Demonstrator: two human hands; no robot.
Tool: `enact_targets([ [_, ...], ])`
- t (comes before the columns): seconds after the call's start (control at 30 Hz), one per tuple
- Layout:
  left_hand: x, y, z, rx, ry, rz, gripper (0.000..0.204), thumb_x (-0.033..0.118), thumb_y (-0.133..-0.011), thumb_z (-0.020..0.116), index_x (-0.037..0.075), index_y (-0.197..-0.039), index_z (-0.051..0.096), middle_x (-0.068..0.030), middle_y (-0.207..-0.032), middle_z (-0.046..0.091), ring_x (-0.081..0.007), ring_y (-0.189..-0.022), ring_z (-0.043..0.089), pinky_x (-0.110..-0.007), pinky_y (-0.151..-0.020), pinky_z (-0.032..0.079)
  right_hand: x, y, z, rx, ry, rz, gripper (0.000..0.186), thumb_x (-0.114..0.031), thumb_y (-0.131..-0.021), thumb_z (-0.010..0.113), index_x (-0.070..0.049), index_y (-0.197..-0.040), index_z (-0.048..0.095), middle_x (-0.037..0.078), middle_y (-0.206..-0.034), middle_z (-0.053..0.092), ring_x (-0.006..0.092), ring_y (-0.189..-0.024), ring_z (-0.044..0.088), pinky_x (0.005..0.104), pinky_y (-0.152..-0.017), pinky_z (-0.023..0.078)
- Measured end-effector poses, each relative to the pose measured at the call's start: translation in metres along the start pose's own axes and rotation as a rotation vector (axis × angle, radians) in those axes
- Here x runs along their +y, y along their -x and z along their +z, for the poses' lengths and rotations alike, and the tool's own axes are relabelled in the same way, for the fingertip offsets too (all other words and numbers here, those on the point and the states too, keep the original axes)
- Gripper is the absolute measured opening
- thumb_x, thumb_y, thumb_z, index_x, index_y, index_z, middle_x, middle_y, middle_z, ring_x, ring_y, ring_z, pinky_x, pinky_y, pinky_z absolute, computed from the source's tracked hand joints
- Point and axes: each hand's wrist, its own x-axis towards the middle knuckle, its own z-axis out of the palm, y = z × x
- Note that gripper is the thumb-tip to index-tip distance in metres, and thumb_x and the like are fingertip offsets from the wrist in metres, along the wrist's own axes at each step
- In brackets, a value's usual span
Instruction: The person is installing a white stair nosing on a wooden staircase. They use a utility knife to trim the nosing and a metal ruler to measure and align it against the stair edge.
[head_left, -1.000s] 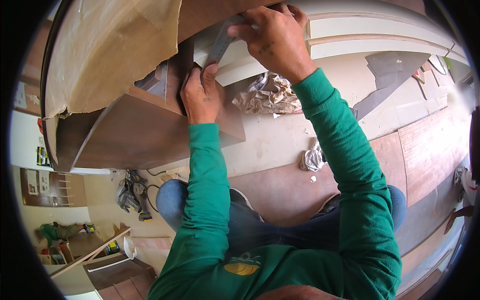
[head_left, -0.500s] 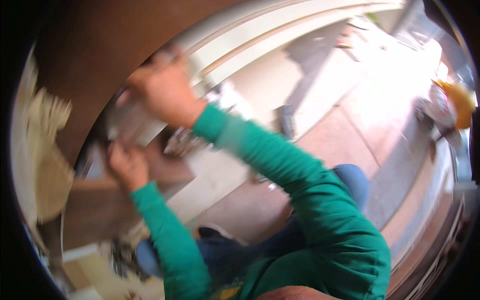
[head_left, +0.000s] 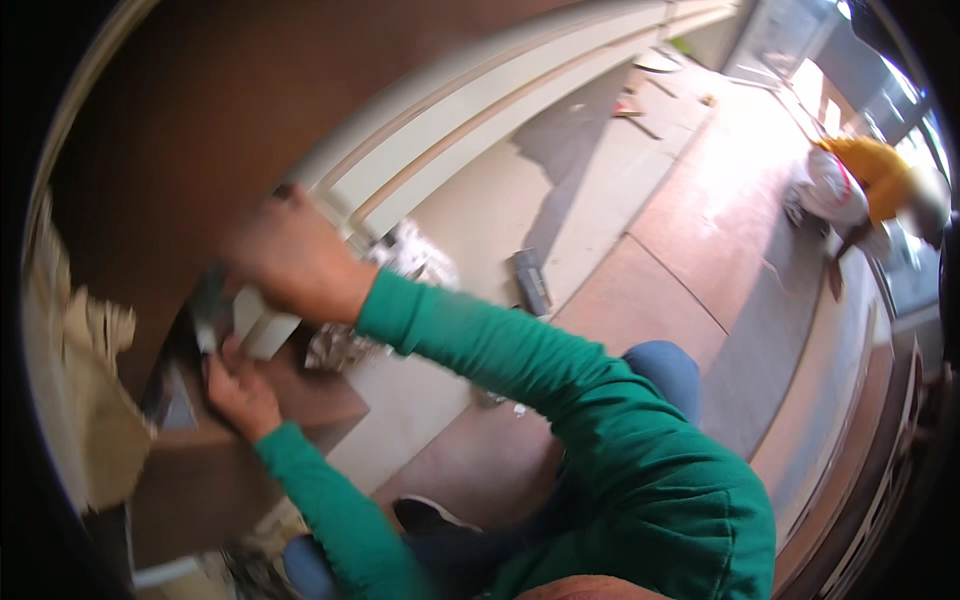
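Observation:
My right hand (head_left: pixel 305 262) reaches up under a large brown panel (head_left: pixel 200 130) at the upper left. Its fingers are blurred and partly hidden, so what they hold does not show. Below it, my left hand (head_left: pixel 245 393) is closed, thumb and fingers drawn together at a small pale piece I cannot make out. Both hands are over a brown wooden box-like piece (head_left: pixel 215 490). Between them a pale block-shaped thing (head_left: pixel 265 330) shows, with crumpled wrapping (head_left: pixel 335 345) beside it.
Cream boards with brown strips (head_left: pixel 430 140) run along the far side. On the floor lies a dark oblong object (head_left: pixel 531 282). Torn cardboard (head_left: pixel 105 400) stands at the left. A person in a yellow top (head_left: pixel 875 180) bends down at the far right, near stacked long boards (head_left: pixel 850 470).
My view has shifted, so the floor and the other person appear farther left. My right hand appears lower and nearer my left; both stay by the brown panel. The other person's arm now reaches down.

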Motion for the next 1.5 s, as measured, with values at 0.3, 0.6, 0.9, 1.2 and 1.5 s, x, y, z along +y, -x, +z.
enact_targets([
  [0.3,0.047,-0.017,-0.001,0.019,-0.128,0.095,0.056,0.047,-0.109,0.068,-0.007,-0.095,0.068,-0.0249,-0.085,0.066,-0.0443,-0.078,0.061,-0.048,-0.077,0.052,0.004,-0.001,-0.003,0.243,0.077,-0.024,0.018,-0.039,-0.1,0.077,-0.021,-0.099,0.081,0.0,-0.088,0.078,0.0287,-0.097,0.072,0.0538,-0.103,0.039],
  [0.6,0.064,-0.004,0.002,0.092,-0.064,0.112,0.052,0.046,-0.109,0.068,-0.003,-0.093,0.068,-0.0242,-0.086,0.066,-0.0499,-0.08,0.063,-0.051,-0.071,0.051,0.002,0.001,-0.009,0.3,0.066,-0.046,0.019,-0.037,-0.099,0.078,-0.019,-0.1,0.082,0.002,-0.081,0.076,0.0285,-0.095,0.071,0.0516,-0.099,0.038],
  [0.9,0.062,-0.004,-0.001,0.121,-0.066,0.152,0.049,0.045,-0.109,0.069,-0.003,-0.098,0.069,-0.0231,-0.086,0.067,-0.0482,-0.08,0.063,-0.048,-0.072,0.053,-0.005,0.0,-0.008,0.234,0.069,0.03,0.02,-0.036,-0.097,0.08,-0.017,-0.1,0.082,0.003,-0.078,0.076,0.0316,-0.098,0.07,0.0531,-0.099,0.038],
  [1.2,0.059,-0.005,0.008,0.166,-0.025,0.12,0.048,0.044,-0.107,0.073,-0.002,-0.096,0.073,-0.0235,-0.087,0.067,-0.0472,-0.079,0.063,-0.048,-0.073,0.053,-0.006,0.001,-0.009,0.252,0.123,0.019,0.015,-0.031,-0.095,0.081,-0.016,-0.09,0.08,0.003,-0.084,0.076,0.0332,-0.101,0.067,0.0518,-0.095,0.038],
  [1.5,0.05,-0.006,0.007,0.164,-0.092,0.114,0.064,0.057,-0.106,0.07,-0.007,-0.101,0.073,-0.0261,-0.086,0.07,-0.0415,-0.076,0.065,-0.046,-0.073,0.053,-0.007,-0.002,-0.015,0.204,0.048,0.051,0.003,-0.019,-0.09,0.08,-0.019,-0.088,0.078,0.001,-0.088,0.077,0.029,-0.101,0.068,0.0469,-0.091,0.041],
])
